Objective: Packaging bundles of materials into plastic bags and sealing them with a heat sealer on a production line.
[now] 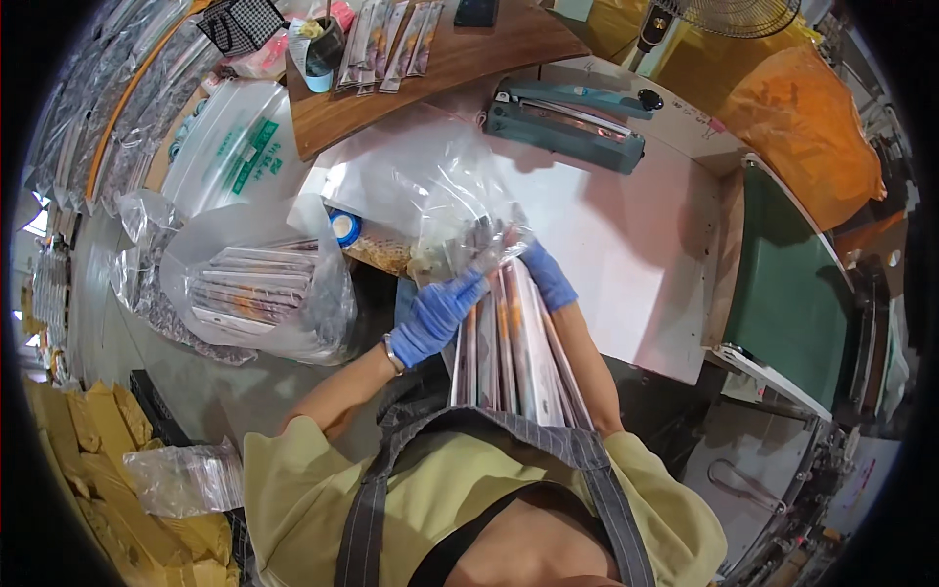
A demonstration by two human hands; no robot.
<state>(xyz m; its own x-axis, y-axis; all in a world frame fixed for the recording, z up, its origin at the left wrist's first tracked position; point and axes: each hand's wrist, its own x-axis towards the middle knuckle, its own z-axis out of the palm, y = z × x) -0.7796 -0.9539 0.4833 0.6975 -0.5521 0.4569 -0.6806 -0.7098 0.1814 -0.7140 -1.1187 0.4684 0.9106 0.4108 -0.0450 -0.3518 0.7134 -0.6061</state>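
A bundle of long, slim printed packets [509, 342] stands between my forearms, its near end against my apron. A clear plastic bag [460, 191] covers the far ends of the packets and spreads over the table. My left hand [435, 315], in a blue glove, is closed at the bundle's left side and grips the bag's edge. On the right side, my blue-gloved right hand [549, 278] wraps round the packets near the bag's mouth; its fingertips are partly hidden by the bundle and plastic.
A bag sealer [567, 127] lies on the white tabletop [636, 254]. To the left, an open bag [337, 284] holds several similar packets. More packets [377, 44], a cup [320, 59] and a phone [476, 12] rest on the brown board [469, 59]. A fan [734, 12] stands at the back right.
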